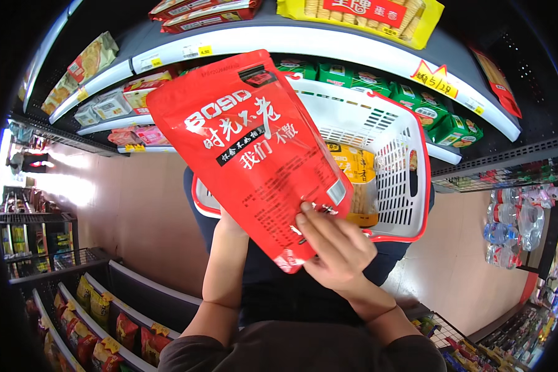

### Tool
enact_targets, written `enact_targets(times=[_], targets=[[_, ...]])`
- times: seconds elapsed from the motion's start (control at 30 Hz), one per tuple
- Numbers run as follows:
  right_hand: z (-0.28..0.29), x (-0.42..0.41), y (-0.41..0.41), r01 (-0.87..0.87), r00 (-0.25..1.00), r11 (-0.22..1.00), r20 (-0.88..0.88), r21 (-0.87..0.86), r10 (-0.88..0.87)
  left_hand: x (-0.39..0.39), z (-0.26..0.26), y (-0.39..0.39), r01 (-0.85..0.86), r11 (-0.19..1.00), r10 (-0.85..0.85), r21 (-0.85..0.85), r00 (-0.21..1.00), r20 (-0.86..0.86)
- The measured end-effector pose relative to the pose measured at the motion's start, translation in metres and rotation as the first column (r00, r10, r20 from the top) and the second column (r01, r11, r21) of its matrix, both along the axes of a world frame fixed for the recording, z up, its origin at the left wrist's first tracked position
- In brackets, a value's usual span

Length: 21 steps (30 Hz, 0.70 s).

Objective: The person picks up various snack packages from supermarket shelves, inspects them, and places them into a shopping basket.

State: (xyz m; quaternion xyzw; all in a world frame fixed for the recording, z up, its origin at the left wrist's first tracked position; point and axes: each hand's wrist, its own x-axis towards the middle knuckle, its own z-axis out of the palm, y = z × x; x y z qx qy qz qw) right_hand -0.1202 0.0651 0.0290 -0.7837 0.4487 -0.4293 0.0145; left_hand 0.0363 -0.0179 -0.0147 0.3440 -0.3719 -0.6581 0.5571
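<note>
A large red snack pouch [260, 158] with printed writing is tilted in front of me, above a white plastic shopping basket [395, 121] with a red rim. My right hand [337, 246] grips the pouch's lower right part, fingers on its printed face. Behind the pouch, my left hand [232, 223] is mostly hidden; only the wrist side shows, so its grasp cannot be told. Inside the basket lies a yellow and clear bag of stick-shaped snacks [362, 186], partly covered by the pouch. The basket appears to rest on or against my legs.
Ahead, a shelf [307, 39] carries a yellow bag of egg rolls [362, 18] and red packs [204, 14]. Green packs [409, 100] stand one level down. Racks of bagged snacks [97, 321] are at the lower left. Bottled drinks [507, 228] stand on the right, beyond the tiled floor [460, 251].
</note>
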Motion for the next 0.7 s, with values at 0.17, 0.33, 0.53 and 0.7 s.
enact_targets(times=[0.17, 0.33, 0.53, 0.7], targets=[[-0.015, 0.012, 0.004, -0.026, 0.996, 0.999, -0.080, 0.020, 0.028, 0.006, 0.005, 0.006, -0.080, 0.996, 0.079, 0.029, 0.996, 0.035], [-0.020, 0.014, 0.004, -0.269, 0.963, 0.953, -0.056, -0.140, 0.264, 0.007, 0.009, 0.007, -0.142, 0.987, 0.138, 0.077, 0.989, 0.053], [-0.026, 0.015, 0.008, -0.352, 0.935, 0.928, -0.009, -0.124, 0.353, 0.004, 0.013, 0.007, -0.202, 0.972, 0.194, 0.123, 0.978, 0.078], [-0.029, 0.011, 0.006, -0.352, 0.935, 0.931, -0.007, -0.091, 0.353, -0.005, 0.015, 0.007, -0.250, 0.957, 0.238, 0.145, 0.967, 0.096]])
